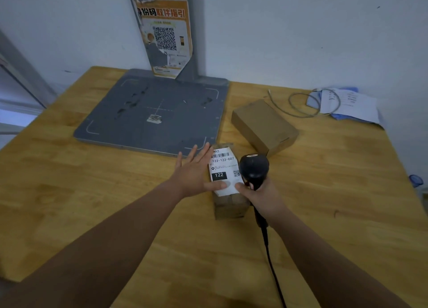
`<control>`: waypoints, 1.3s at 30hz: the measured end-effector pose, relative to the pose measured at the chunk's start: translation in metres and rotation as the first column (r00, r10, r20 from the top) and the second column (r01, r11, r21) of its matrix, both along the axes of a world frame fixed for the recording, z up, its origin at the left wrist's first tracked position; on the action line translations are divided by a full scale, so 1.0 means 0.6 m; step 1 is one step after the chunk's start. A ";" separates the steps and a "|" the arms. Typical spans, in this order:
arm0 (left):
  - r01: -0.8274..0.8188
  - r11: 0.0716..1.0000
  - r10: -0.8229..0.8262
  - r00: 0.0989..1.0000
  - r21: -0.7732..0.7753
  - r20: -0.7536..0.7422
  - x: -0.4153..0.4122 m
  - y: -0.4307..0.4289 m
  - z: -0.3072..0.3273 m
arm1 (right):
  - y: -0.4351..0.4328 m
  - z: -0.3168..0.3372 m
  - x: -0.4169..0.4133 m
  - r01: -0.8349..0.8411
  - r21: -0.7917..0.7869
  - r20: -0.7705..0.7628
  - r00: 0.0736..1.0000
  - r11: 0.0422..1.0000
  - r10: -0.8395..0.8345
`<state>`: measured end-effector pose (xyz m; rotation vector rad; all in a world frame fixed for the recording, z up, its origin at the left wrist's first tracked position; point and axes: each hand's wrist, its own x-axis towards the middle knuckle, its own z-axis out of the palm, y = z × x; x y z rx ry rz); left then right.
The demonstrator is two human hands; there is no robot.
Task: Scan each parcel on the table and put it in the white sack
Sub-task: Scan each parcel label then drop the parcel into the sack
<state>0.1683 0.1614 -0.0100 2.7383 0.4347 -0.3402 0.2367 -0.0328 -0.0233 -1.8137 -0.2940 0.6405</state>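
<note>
The labelled parcel [228, 205] is sitting mid-way across the tabletop [111, 191], just off the grey plate [152, 120], the left hand [194, 171] touching it with straight, spread fingers and thumb, while the right hand [262, 197] is gripping the black scanner [254, 168] just above its label.

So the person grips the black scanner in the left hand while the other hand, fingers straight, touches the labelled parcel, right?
Not quite: the head view shows the black scanner gripped in the right hand, not the left. The left hand, fingers straight, is the one touching the labelled parcel.
</note>
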 end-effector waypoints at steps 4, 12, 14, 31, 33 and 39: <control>-0.069 0.997 0.070 0.997 -0.045 0.037 0.001 -0.009 -0.010 | -0.014 0.026 0.005 0.036 -0.110 0.141 0.990 0.993 -0.020; -0.130 0.838 0.270 0.943 -0.531 0.196 -0.010 -0.008 -0.016 | -0.003 0.094 -0.018 -0.072 -0.156 0.041 0.996 0.985 0.079; -0.130 0.817 0.270 0.947 -0.562 0.173 -0.009 -0.001 -0.015 | 0.000 0.093 -0.024 -0.050 -0.189 0.069 0.996 0.981 0.064; -0.207 0.836 0.309 0.943 -0.508 0.124 -0.007 -0.009 -0.016 | -0.008 0.115 -0.059 0.039 -0.199 0.046 0.998 0.979 -0.030; -0.204 0.838 0.304 0.944 -0.506 0.124 -0.007 -0.009 -0.014 | -0.008 0.116 -0.060 0.036 -0.200 0.047 0.999 0.979 -0.027; -0.205 0.842 0.298 0.948 -0.499 0.113 -0.007 -0.009 -0.014 | -0.007 0.112 -0.061 0.025 -0.212 0.040 0.999 0.977 -0.017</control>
